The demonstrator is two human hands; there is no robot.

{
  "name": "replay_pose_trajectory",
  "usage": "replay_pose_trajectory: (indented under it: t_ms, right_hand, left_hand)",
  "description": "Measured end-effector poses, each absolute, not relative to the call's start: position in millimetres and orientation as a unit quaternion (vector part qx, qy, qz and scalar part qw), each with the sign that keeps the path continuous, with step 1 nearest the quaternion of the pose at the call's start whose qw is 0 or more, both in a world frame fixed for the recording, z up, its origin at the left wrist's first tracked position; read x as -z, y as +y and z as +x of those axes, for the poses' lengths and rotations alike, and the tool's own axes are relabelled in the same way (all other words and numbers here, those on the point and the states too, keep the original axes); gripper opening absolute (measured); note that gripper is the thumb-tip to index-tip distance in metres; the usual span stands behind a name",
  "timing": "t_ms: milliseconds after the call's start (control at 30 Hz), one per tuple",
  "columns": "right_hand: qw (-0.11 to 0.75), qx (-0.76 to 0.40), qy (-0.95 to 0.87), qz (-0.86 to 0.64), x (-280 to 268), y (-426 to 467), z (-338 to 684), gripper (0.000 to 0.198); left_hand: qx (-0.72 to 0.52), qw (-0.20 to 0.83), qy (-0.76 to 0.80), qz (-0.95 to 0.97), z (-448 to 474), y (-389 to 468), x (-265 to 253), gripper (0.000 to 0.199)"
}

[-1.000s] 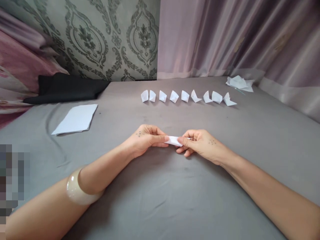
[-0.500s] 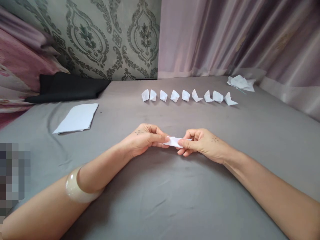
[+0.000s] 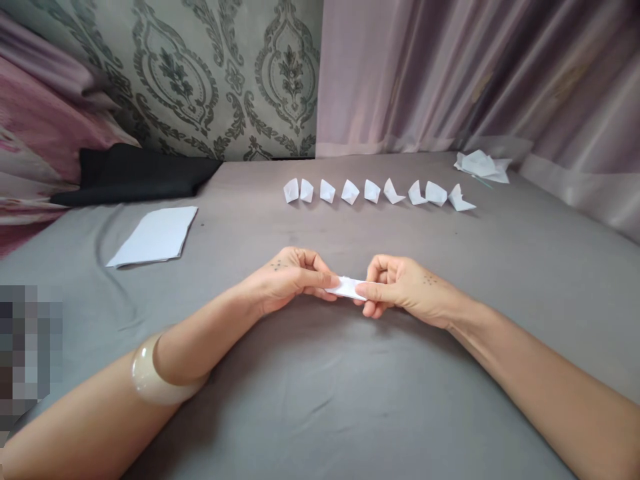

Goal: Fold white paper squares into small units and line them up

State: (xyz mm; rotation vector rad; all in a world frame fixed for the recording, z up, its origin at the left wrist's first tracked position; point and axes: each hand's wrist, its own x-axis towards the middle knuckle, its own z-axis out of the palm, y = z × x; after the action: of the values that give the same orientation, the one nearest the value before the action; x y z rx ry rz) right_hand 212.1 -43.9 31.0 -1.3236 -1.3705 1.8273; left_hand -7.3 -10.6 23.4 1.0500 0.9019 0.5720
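Note:
A small folded strip of white paper (image 3: 347, 287) is stretched between my two hands, above the grey cloth. My left hand (image 3: 300, 277) pinches its left end, thumb on top and fingers curled beneath. At the other end, my right hand (image 3: 395, 287) grips it the same way, its thumb lying along the paper. Part of the strip is hidden under both thumbs. Beyond the hands stands a row of several folded white paper pieces (image 3: 350, 193), some with pointed, upturned ends.
A stack of white paper sheets (image 3: 155, 237) lies at the left, in front of a black cloth (image 3: 140, 175). Loose white papers (image 3: 481, 165) rest at the far right. Patterned wallpaper (image 3: 225, 73) and a mauve curtain (image 3: 390, 73) border the back of the grey cloth surface (image 3: 320, 400).
The right hand's fingers have shifted slightly, and its end of the paper strip has dipped a little. The left hand holds almost still. Everything else stays in place.

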Motion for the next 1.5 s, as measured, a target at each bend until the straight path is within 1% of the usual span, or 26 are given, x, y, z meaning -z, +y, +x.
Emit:
replay_pose_trajectory:
  t_ms: [33,100,133,167,233,267,333,400,500,667,733,933,1067,1200,1333,1433,1500]
  right_hand:
    - [0.247,-0.677,-0.496,-0.485,-31,-44,212,0.034]
    - [0.240,-0.689,-0.485,-0.483,-31,-43,212,0.049]
    - [0.232,-0.693,-0.485,-0.479,-31,-43,212,0.052]
    - [0.223,-0.696,-0.490,-0.474,-31,-43,212,0.049]
    - [0.210,-0.696,-0.505,-0.464,-31,-44,211,0.036]
    - [0.212,-0.693,-0.512,-0.461,-31,-45,210,0.032]
    - [0.241,-0.675,-0.518,-0.468,-30,-47,207,0.031]
    - [0.293,-0.644,-0.515,-0.484,-29,-49,202,0.031]
    - [0.362,-0.600,-0.513,-0.495,-27,-52,192,0.033]
    - [0.413,-0.568,-0.517,-0.489,-24,-56,181,0.029]
    - [0.409,-0.569,-0.514,-0.495,-23,-57,179,0.027]
    - [0.343,-0.603,-0.526,-0.492,-24,-56,180,0.023]
    - [0.320,-0.607,-0.527,-0.501,-24,-55,181,0.021]
    - [0.312,-0.613,-0.522,-0.504,-24,-54,182,0.019]
    - [0.301,-0.621,-0.523,-0.500,-22,-52,185,0.022]
    - [0.291,-0.629,-0.526,-0.493,-20,-51,188,0.028]
    - [0.282,-0.641,-0.526,-0.483,-19,-50,190,0.031]
  left_hand:
    - [-0.266,0.725,0.402,0.491,-7,-10,-22,0.020]
    - [-0.287,0.712,0.375,0.520,-6,-10,-20,0.022]
    - [-0.303,0.706,0.358,0.530,-5,-10,-19,0.023]
    - [-0.321,0.702,0.342,0.536,-3,-11,-18,0.024]
    - [-0.356,0.699,0.322,0.531,0,-11,-17,0.025]
    - [-0.373,0.698,0.321,0.520,2,-11,-17,0.025]
    - [-0.400,0.705,0.324,0.488,5,-12,-17,0.028]
    - [-0.407,0.715,0.326,0.467,7,-13,-17,0.028]
    - [-0.385,0.715,0.324,0.485,8,-16,-16,0.022]
    - [-0.397,0.674,0.347,0.517,8,-18,-13,0.022]
    - [-0.397,0.664,0.357,0.523,8,-17,-12,0.024]
    - [-0.384,0.663,0.371,0.525,8,-18,-13,0.027]
    - [-0.391,0.661,0.392,0.506,9,-21,-14,0.028]
    - [-0.398,0.655,0.401,0.502,10,-24,-18,0.038]
    - [-0.388,0.655,0.387,0.520,8,-21,-21,0.039]
    - [-0.408,0.652,0.396,0.502,8,-19,-23,0.034]
    - [-0.426,0.646,0.410,0.483,8,-19,-24,0.035]
